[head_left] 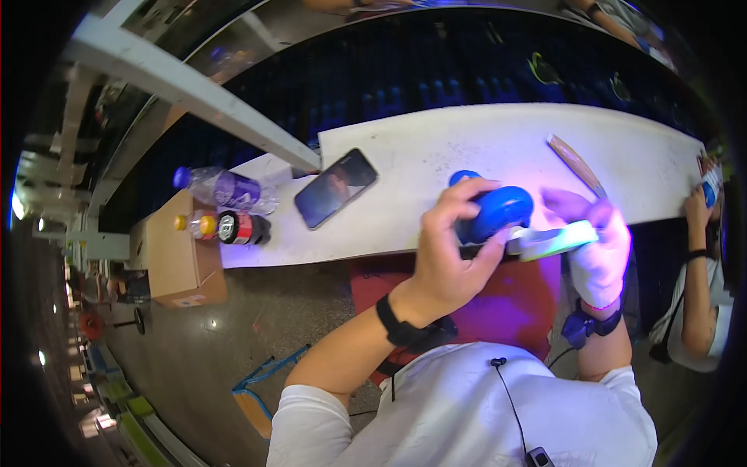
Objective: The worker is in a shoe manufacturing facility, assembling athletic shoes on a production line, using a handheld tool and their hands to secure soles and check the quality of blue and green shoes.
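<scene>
My left hand [451, 253] is bare and closed around a glossy blue rounded object [506, 208], held above the front edge of the white table. A smaller blue part [464, 177] shows behind my fingers; whether it belongs to the same object I cannot tell. My right hand [603, 253], in a pale glove, grips a flat, curved, white-and-green piece [552, 240]. The near end of that piece lies close to my left thumb, just below the blue object. Bright violet light washes over the glove and hides detail there.
On the table lie a phone [336, 189] and a brown-handled, knife-like tool [576, 165]. Plastic bottles [233, 191] lie at the left, beside a cardboard box [180, 253]. A white metal post [194, 93] slants over the far left. Another person's arm [695, 272] reaches in at the right.
</scene>
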`<action>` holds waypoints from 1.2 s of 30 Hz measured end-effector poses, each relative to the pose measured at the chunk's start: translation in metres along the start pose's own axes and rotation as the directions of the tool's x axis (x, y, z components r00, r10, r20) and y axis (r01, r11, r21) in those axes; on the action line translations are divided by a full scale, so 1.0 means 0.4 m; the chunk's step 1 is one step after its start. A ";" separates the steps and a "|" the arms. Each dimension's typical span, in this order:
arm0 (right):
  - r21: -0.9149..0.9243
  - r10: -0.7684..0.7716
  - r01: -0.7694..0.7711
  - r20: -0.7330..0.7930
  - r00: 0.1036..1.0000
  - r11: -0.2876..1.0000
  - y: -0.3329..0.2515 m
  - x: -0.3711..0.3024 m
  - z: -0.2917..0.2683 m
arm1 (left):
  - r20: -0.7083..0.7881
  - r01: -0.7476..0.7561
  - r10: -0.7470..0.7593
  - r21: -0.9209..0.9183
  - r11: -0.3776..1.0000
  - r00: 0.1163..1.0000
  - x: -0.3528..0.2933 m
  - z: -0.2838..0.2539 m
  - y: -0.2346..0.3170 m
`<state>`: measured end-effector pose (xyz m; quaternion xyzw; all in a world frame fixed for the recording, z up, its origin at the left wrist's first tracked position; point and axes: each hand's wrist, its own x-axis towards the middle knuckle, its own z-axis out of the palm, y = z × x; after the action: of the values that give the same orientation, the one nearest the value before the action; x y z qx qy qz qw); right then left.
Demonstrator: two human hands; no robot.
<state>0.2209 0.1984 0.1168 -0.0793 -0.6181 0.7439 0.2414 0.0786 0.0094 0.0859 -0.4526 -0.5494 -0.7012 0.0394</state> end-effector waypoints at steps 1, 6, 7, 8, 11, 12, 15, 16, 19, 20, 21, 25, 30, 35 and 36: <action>0.148 -0.101 0.088 0.078 0.992 0.985 0.005 0.011 0.050 | 0.003 0.050 -0.050 0.089 0.995 0.999 0.010 -0.005 0.027; 0.212 0.012 -0.053 0.189 0.982 0.976 0.033 0.012 0.109 | 0.114 0.127 -0.152 0.201 0.971 0.982 -0.026 -0.057 0.079; 0.206 0.025 -0.060 0.168 0.985 0.977 0.040 -0.001 0.109 | 0.132 0.135 -0.159 0.174 0.975 0.979 -0.033 -0.061 0.093; 0.202 0.039 -0.069 0.148 0.988 0.977 0.042 -0.015 0.108 | 0.176 0.165 -0.200 0.193 0.967 0.964 -0.032 -0.063 0.111; 0.213 0.035 -0.054 0.092 0.995 0.975 0.044 -0.037 0.121 | 0.148 0.254 -0.266 0.099 0.962 0.952 -0.059 -0.035 0.133; 0.197 0.002 -0.018 0.082 0.997 0.980 0.046 -0.041 0.125 | 0.076 0.304 -0.302 -0.022 0.952 0.950 -0.072 -0.020 0.140; 0.067 -0.112 0.104 0.116 0.987 0.992 0.066 -0.044 0.124 | 0.005 0.352 -0.355 -0.125 0.927 0.935 -0.114 0.004 0.134; 0.015 -0.180 0.180 0.148 0.973 0.984 0.073 -0.046 0.122 | -0.046 0.381 -0.392 -0.157 0.911 0.919 -0.121 0.013 0.135; 0.008 -0.210 0.211 0.145 0.967 0.977 0.084 -0.053 0.122 | -0.055 0.354 -0.368 -0.173 0.919 0.928 -0.128 0.014 0.132; 0.006 -0.228 0.230 0.143 0.963 0.973 0.088 -0.055 0.121 | -0.032 0.312 -0.320 -0.146 0.939 0.947 -0.130 0.010 0.128; 0.012 -0.222 0.222 0.136 0.965 0.975 0.093 -0.057 0.123 | -0.027 0.322 -0.329 -0.142 0.936 0.944 -0.135 0.005 0.129; -0.073 -0.248 0.271 0.228 0.941 0.960 0.078 -0.048 0.117 | -0.043 0.316 -0.324 -0.129 0.940 0.945 -0.110 -0.011 0.147; -0.395 -0.120 0.252 0.329 0.937 0.884 0.034 -0.025 0.119 | 0.131 0.258 -0.296 0.246 0.934 0.946 -0.040 -0.060 0.163; -0.549 -0.309 0.445 0.326 0.894 0.708 0.127 -0.023 0.134 | -0.057 0.394 -0.390 0.096 0.914 0.919 -0.053 -0.080 0.179; -0.537 -0.311 0.441 0.319 0.895 0.719 0.136 -0.020 0.137 | -0.054 0.399 -0.396 0.112 0.910 0.917 -0.045 -0.104 0.182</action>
<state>0.1911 0.1400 0.0755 0.0541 -0.8445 0.4500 0.2854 0.1048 -0.0607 0.1278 -0.3177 -0.6708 -0.6666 -0.0686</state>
